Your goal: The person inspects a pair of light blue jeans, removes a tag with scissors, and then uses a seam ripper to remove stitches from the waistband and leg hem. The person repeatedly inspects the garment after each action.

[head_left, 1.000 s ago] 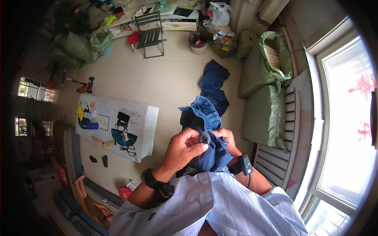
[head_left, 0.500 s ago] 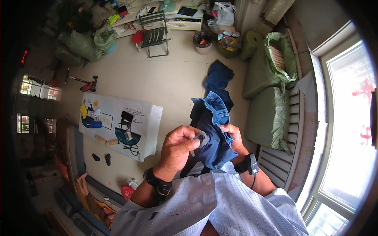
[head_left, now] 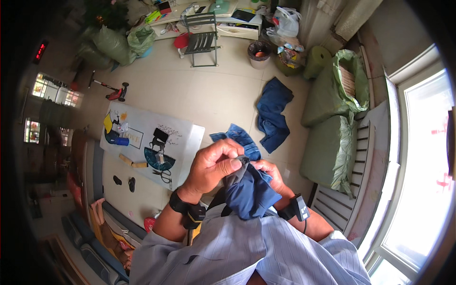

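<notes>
Blue denim trousers (head_left: 251, 197) hang bunched in front of my body, their lighter waistband (head_left: 244, 137) showing beyond my hands. My left hand (head_left: 213, 164) is closed, with thumb and forefinger pinching a small grey piece of cloth (head_left: 236, 175) that has a dark spot at its tip. Close against it, my right hand (head_left: 270, 173) pinches the edge of the denim, its fingers partly hidden behind the fabric. The fingertips of both hands nearly meet. Whether the grey piece is part of the trousers I cannot tell.
A low table (head_left: 183, 135) at left carries scissors (head_left: 163, 176) and a blue roll (head_left: 122, 141). More denim (head_left: 273, 114) lies on the floor ahead. Large green bags (head_left: 330, 147) line the right side. A folding chair (head_left: 201, 40) and bin (head_left: 259, 53) stand farther off. Someone lies on the sofa (head_left: 124, 221).
My hands have drawn together, the left bringing the grey piece against the denim by my right fingers. The trousers' waistband has shifted left and nearer, apart from the floor denim. The whole view has shifted slightly.
</notes>
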Motion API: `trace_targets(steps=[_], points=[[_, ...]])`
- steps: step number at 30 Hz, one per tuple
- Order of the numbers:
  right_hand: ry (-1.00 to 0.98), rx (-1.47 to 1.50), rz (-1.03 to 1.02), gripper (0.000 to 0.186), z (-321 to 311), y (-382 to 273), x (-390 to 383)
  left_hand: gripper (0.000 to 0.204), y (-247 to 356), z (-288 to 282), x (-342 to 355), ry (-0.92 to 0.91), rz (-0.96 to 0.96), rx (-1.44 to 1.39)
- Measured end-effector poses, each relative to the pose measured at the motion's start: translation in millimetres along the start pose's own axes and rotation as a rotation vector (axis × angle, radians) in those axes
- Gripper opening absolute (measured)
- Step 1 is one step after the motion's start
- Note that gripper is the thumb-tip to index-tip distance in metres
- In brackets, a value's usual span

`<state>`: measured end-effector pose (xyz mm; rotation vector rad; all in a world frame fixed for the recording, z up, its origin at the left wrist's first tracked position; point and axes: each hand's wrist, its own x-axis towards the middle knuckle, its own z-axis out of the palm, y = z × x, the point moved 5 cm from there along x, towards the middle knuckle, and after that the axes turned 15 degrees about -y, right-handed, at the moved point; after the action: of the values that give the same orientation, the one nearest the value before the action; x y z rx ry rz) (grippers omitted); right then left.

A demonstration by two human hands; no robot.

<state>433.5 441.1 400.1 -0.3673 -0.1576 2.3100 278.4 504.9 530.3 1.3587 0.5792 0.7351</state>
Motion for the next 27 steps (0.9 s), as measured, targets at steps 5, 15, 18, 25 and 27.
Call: trace_targets(steps=[5,15,18,25,27], points=[[-0.092,-0.308,-0.054,0.031,79.6,14.0,21.4,0.022,36.6,-41.8,1.1,0.048,0.049,0.074],[-0.307,-0.304,0.595,0.049,64.1,78.5,-6.1,0.012,-18.0,3.1,-92.8,-0.095,-0.01,-0.278],[-0.361,-0.691,0.659,0.042,70.2,67.6,-13.3,0.012,-31.4,14.3,-105.4,-0.035,0.002,-0.339],[-0.321,-1.213,0.355,0.02,95.4,-3.5,-23.3,0.012,-26.8,7.4,-110.9,0.003,-0.131,-0.206],[-0.151,-1.121,0.148,0.016,96.5,-17.2,-32.1,0.012,-23.6,6.9,-109.4,-0.028,-0.153,-0.139]])
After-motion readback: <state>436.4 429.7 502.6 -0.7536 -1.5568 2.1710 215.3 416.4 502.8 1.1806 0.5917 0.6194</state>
